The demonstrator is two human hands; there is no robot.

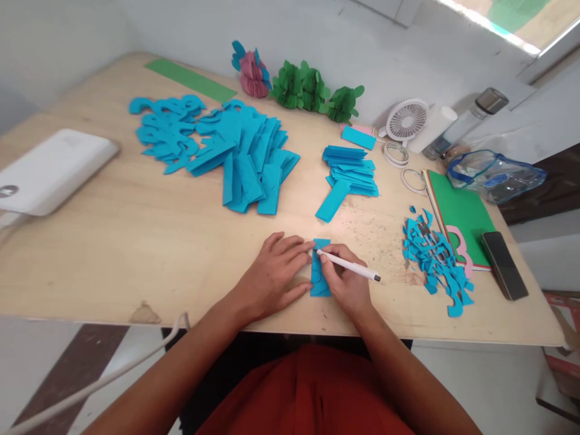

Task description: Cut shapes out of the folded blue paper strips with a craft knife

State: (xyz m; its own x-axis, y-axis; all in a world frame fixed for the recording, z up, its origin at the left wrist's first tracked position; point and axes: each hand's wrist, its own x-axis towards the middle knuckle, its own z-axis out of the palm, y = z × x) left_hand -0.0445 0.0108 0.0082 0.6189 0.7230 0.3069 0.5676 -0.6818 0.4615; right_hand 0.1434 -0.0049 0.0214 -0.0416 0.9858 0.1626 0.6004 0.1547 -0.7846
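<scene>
A small folded blue paper piece lies near the front edge of the wooden table. My left hand rests flat on the table with its fingers stretched out, the fingertips pressing the paper's left edge. My right hand is closed around a white pen, whose tip touches the top of the paper. The pen's dark end points to the right.
A stack of blue strips and a large heap of cut blue pieces lie further back. Blue scraps, green and pink sheets, a phone, tape rolls, a small fan, a bottle, a white device and paper flowers surround them.
</scene>
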